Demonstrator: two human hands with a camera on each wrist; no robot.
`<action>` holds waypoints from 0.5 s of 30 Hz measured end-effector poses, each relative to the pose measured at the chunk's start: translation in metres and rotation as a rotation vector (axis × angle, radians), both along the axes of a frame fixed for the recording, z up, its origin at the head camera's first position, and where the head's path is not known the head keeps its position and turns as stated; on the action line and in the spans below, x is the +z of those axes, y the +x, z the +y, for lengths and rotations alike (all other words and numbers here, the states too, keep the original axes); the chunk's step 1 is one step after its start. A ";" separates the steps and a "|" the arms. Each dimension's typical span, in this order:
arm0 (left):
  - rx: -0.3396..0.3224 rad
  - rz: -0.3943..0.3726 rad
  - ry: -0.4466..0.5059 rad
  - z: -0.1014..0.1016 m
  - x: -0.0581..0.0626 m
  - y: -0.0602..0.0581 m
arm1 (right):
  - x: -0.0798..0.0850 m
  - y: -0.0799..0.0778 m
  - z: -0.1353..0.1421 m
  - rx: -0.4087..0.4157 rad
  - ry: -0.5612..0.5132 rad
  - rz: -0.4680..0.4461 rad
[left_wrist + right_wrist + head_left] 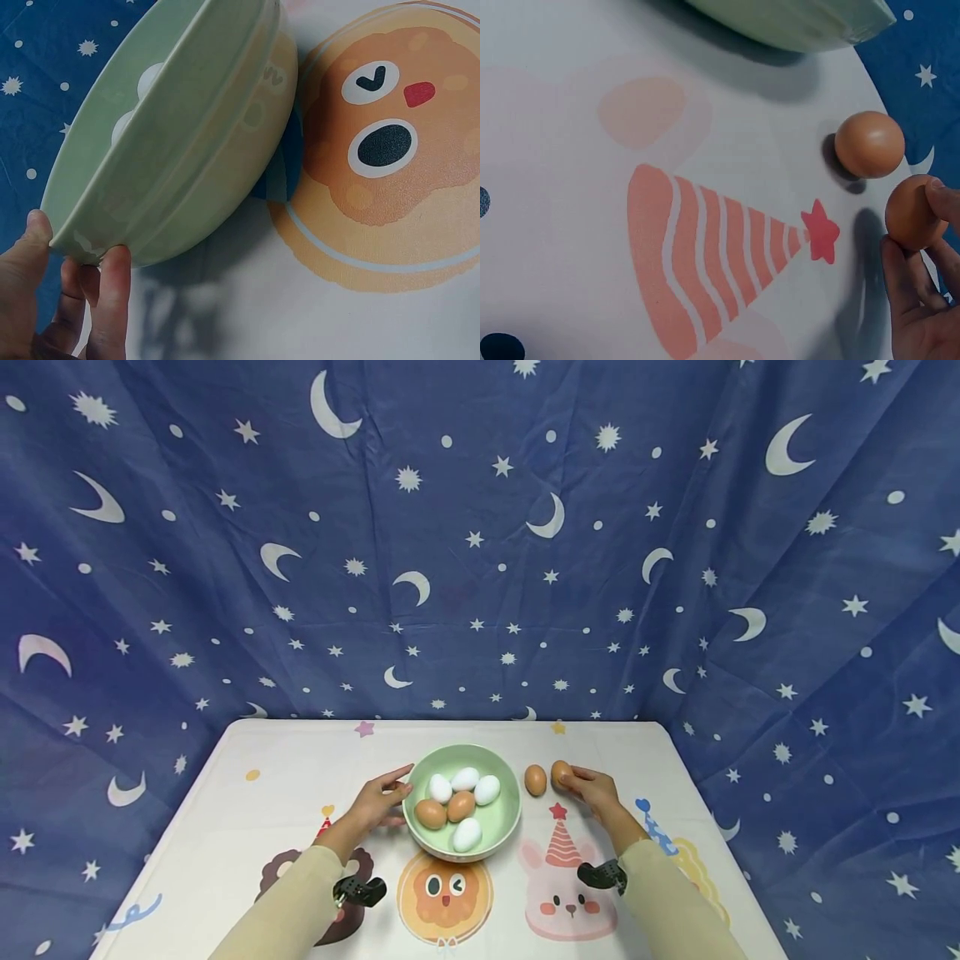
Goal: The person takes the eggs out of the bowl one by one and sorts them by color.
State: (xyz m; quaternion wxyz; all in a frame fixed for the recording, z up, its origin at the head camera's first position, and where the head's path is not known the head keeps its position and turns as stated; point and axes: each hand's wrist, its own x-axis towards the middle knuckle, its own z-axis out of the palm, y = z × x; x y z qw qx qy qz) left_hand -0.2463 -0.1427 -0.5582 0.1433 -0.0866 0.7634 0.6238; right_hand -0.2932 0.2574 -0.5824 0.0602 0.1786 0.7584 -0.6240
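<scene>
A pale green bowl (pixel 504 827) holds several white eggs (pixel 467 834) and two brown eggs (pixel 431 814). At its left side my left hand (pixel 375 802) pinches the rim; in the left wrist view the thumb lies at the top edge with the fingers (pixel 114 292) against the outer wall. To the right of the bowl, my right hand (pixel 594 789) holds a brown egg (pixel 910 211) between thumb and fingers. Just left of it, a loose brown egg (pixel 535 780) lies on the table, between the held egg and the bowl.
The white table (pixel 300 760) is printed with cartoon faces and party hats. Beyond its back edge and along the sides hangs a blue curtain (pixel 450 593) with moons and stars. Both wrists wear dark devices, the left one (pixel 358 891) below the bowl's left side.
</scene>
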 end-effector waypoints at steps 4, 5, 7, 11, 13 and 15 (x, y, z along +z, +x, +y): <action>0.000 -0.002 0.002 0.000 0.000 0.000 | -0.003 0.002 0.001 -0.004 0.019 -0.006; -0.001 -0.003 0.002 0.000 0.000 0.000 | -0.004 0.002 0.001 0.001 0.017 -0.005; -0.002 -0.003 0.000 0.000 0.001 0.001 | -0.005 0.002 0.000 -0.003 0.011 -0.008; -0.003 0.000 -0.003 -0.001 0.002 0.001 | -0.005 0.002 -0.001 0.007 0.017 -0.019; -0.006 0.002 -0.002 -0.001 0.002 0.001 | -0.005 0.001 -0.001 0.005 0.040 -0.038; -0.003 0.003 0.002 -0.001 0.001 0.001 | -0.005 0.002 -0.001 0.016 0.076 -0.056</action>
